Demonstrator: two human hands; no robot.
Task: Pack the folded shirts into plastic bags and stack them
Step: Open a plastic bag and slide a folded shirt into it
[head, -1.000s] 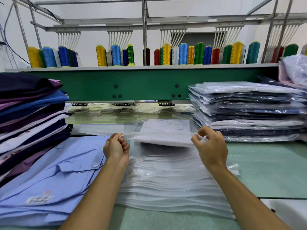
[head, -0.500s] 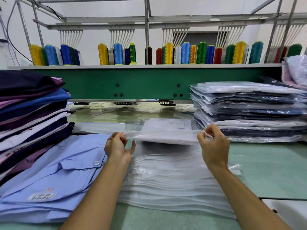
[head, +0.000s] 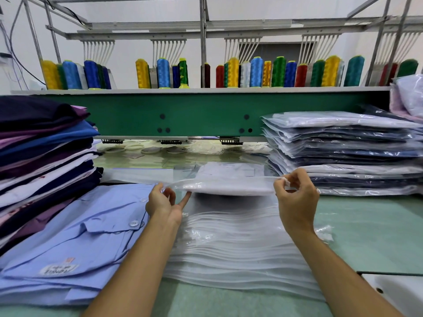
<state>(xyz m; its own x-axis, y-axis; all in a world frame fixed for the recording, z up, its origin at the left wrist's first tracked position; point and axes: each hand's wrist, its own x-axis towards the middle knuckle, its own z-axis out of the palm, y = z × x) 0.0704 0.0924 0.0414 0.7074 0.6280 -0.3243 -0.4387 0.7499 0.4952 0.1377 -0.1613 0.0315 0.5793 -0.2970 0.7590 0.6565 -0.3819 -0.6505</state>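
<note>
Aloft, bag [head: 229,187] between left grip [head: 163,202], right grip [head: 295,200]

I see thread cones [head: 256,72] rowed high beyond the fingers [head: 185,199] | green machine beam [head: 206,115] under them | white rings [head: 135,147] below the beam | pale green table [head: 366,225] right of the fingers | white plastic piece [head: 398,291] nearest me

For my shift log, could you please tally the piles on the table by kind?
Loose folded shirt stack: 1
Light blue shirt pile: 1
Empty plastic bag pile: 1
Bagged shirt stack: 1
Total: 4 piles; a plastic-wrapped heap at the right edge is cut off, uncounted.
</note>
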